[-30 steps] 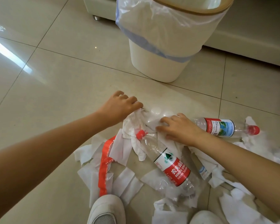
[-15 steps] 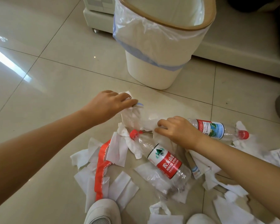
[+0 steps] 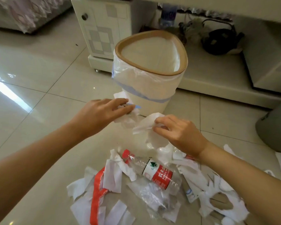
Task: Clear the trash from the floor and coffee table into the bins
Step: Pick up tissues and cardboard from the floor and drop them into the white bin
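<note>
A white bin (image 3: 152,88) lined with a plastic bag stands on the tiled floor (image 3: 39,95), its mouth open. Just in front of the bin, the left hand (image 3: 104,112) pinches a crumpled wad of tissue (image 3: 128,117) in its grip, and the right hand (image 3: 178,132) pinches another tissue scrap (image 3: 146,125) beside it, both lifted off the floor. Nearer than the bin lies a heap of torn paper (image 3: 112,176), a red strip (image 3: 96,197) and a plastic bottle (image 3: 152,171) on its side.
</note>
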Tool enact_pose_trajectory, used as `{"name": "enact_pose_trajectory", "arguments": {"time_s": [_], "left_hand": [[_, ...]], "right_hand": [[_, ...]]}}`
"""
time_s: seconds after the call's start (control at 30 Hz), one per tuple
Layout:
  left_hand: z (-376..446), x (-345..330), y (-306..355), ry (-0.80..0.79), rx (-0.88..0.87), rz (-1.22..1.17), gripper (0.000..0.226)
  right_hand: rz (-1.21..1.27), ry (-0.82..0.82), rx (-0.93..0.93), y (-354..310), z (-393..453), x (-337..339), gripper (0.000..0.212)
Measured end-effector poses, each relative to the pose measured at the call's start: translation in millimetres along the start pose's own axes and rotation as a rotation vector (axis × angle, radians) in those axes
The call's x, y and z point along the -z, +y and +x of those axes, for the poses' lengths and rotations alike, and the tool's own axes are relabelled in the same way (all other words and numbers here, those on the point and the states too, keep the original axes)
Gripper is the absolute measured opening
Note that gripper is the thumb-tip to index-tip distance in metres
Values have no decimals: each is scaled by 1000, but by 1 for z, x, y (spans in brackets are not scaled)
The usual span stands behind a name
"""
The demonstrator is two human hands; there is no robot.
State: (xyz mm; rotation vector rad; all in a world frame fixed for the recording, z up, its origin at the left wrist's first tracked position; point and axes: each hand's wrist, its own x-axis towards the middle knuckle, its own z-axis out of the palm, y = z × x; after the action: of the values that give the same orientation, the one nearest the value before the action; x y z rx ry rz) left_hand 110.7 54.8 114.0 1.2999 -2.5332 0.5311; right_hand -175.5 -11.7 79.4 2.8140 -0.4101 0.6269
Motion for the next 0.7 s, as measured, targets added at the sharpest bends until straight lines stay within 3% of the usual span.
{"name": "enact_pose_trajectory", "arguments": {"time_s": [0.13,0.3,0.5,0.6,0.7], "left_hand": [[16,22,-7,92,42,18,57],[54,44,-21,238,53,75,33],[119,67,-50,376,68,99,28],[145,62,-66,390,107,148,34],[164,46,-83,376,169,212,41]], "right_hand": [[-36,90,-30,17,15,28,11],[-99,212,-90,42,39,54,13],[-186,339,-213,88,87,77,17],[-263,415,-276,111,113,79,4],[-284,419,-315,132,133,69,6]]}}
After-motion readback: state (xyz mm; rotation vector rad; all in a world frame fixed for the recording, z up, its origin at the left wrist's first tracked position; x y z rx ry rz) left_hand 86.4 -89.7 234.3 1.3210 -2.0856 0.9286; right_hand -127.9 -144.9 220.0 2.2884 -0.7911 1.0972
